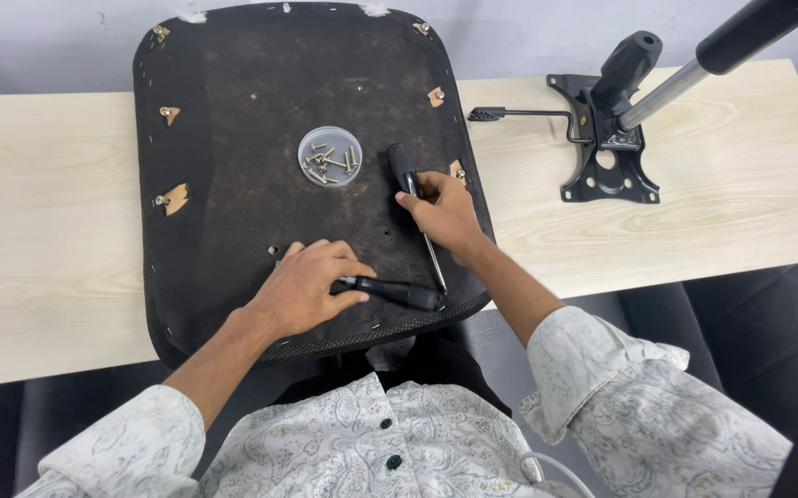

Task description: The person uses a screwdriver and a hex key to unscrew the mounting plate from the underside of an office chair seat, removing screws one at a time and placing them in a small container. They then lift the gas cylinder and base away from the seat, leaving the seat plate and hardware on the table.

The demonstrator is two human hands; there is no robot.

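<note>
An upturned chair seat (233, 138) with a dark fabric underside lies on a light wooden table (39, 240). My left hand (305, 284) rests on its near edge, fingers closed over a black-handled tool (397, 292) that lies flat. My right hand (442, 210) grips a black-handled screwdriver (405, 170) by the shaft just below the handle, its metal shaft pointing down toward me. A small round clear dish (330, 156) with several screws sits on the seat, just left of the screwdriver handle.
A black metal chair mechanism plate (613, 171) with a lever and a gas lift cylinder (694, 74) lies on the table to the right. Several brass fittings (174, 197) stick out of the seat's rim. A dark chair (749, 323) stands below the table edge.
</note>
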